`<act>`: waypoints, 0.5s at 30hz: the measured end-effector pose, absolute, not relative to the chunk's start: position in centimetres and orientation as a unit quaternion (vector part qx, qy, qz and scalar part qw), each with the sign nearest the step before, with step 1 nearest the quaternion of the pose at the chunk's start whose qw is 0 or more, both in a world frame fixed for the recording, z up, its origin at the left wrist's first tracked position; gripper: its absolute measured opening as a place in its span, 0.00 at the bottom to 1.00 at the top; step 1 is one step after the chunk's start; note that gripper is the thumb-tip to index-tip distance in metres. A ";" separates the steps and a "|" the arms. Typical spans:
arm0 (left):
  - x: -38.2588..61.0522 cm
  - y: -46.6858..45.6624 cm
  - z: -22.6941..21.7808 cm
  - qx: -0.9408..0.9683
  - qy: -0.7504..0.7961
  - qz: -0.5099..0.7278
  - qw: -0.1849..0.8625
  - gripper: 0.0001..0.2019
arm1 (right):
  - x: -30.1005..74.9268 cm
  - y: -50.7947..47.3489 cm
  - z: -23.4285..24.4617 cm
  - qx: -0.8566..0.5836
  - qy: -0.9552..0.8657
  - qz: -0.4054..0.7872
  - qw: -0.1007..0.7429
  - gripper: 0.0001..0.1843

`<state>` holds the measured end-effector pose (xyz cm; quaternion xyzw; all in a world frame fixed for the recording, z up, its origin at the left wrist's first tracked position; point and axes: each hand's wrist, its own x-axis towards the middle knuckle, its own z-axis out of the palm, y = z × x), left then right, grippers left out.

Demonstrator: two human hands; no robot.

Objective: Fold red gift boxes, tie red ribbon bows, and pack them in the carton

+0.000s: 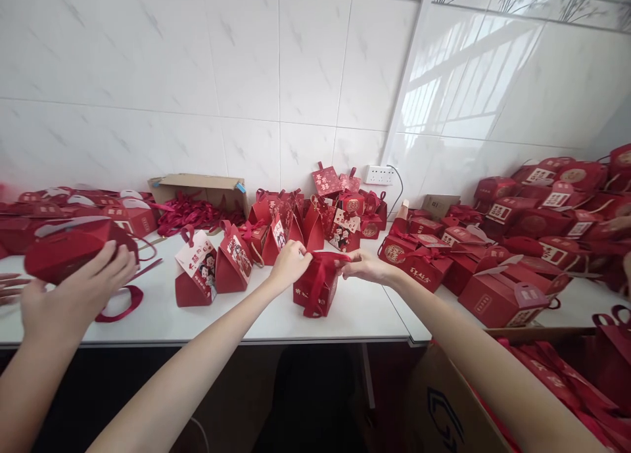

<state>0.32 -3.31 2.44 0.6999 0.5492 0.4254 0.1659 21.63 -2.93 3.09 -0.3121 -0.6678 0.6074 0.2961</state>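
Note:
A small red gift box [300,290] stands upright on the white table in front of me, gold lettering low on its side. A dark red ribbon [320,279] wraps over its top and hangs down the front. At the box's upper left, my left hand [292,263] is closed, fingertips pinched on the ribbon. On the upper right, my right hand [363,267] pinches the ribbon too, with fingers partly bent. Two house-shaped boxes with printed cartoon figures, a white-fronted box [200,272] and a redder box [234,262], stand left of my left hand.
At the left, a co-worker's hand [73,295] holds a red box [81,246] beside a loose ribbon [123,305]. Behind are a cardboard box of ribbons [197,180] and a socket strip [379,175]. Red boxes pile up at right; an open carton [434,400] stands below.

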 end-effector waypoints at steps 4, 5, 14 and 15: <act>-1.3 -2.8 2.7 0.629 0.576 0.472 0.226 0.04 | 22.6 -3.6 3.2 -0.285 -0.627 0.632 0.355 0.18; -1.8 -2.6 2.8 0.614 0.576 0.481 0.247 0.03 | 22.9 -3.8 3.4 -0.278 -0.611 0.639 0.376 0.18; -5.7 -2.3 5.0 0.571 0.588 0.439 0.367 0.10 | 24.3 -4.9 5.6 -0.277 -0.520 0.600 0.542 0.13; -6.1 -2.4 5.3 0.574 0.592 0.428 0.370 0.10 | 24.2 -5.0 5.9 -0.287 -0.515 0.581 0.561 0.14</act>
